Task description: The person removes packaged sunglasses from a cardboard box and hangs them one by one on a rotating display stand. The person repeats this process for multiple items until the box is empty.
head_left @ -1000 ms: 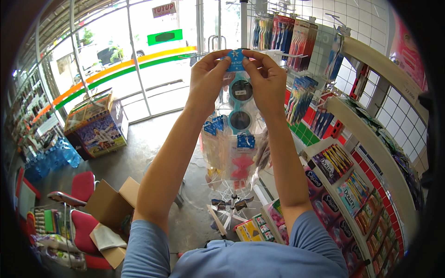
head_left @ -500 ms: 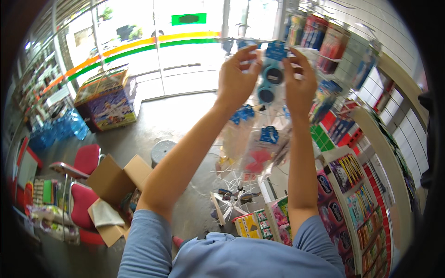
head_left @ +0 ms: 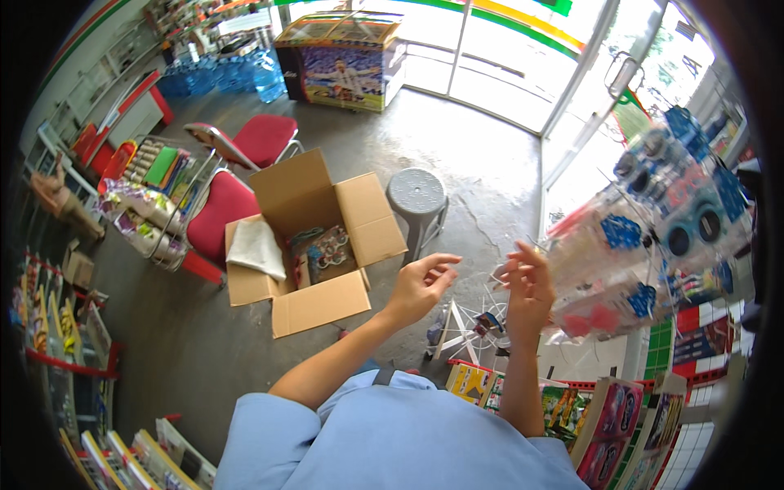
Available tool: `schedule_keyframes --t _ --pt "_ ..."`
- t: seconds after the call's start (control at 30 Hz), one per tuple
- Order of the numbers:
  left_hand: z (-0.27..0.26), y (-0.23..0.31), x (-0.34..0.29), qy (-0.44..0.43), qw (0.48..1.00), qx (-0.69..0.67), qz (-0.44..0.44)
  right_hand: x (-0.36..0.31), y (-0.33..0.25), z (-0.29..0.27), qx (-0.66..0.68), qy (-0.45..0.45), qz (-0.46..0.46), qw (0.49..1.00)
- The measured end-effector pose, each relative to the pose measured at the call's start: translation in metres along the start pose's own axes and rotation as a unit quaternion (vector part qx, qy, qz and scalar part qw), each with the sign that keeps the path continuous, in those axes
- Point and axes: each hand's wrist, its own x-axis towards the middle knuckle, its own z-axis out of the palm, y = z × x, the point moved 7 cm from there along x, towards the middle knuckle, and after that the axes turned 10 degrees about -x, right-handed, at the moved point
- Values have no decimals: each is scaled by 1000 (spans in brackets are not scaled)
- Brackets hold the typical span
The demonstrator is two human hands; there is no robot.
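Observation:
My left hand (head_left: 423, 286) hangs in the air in front of my chest, fingers loosely curved and apart, holding nothing. My right hand (head_left: 527, 282) is raised beside it, fingers spread and bent, also with nothing in it. To the right of that hand, blue swim goggles (head_left: 692, 231) in clear packaging hang on a rack among other clear packs with blue header cards. An opened cardboard box (head_left: 376, 219) stands on the floor, left of my left hand. Inside it lie several packaged items (head_left: 329, 249), too small to name; a white cloth (head_left: 257, 247) drapes over one flap.
A grey stool (head_left: 416, 192) stands right behind the box, and red chairs (head_left: 261, 140) are to its left. A chest freezer (head_left: 343, 77) sits by the glass front. White wire rack legs (head_left: 469, 331) spread below my hands. Product shelves (head_left: 608, 420) line the lower right.
The view has swung left and down, so the box is nearer the middle. Both hands have let go of the packaged goggles, which now hang on the rack, and have come down.

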Motion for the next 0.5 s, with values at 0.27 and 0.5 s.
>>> schedule_keyframes --t 0.27,0.5 --pt "-154 -74 -64 221 973 -24 -68 -44 38 151 49 -224 95 969" --pt "-244 -97 -86 310 948 -31 -74 -56 43 249 32 -322 108 940"
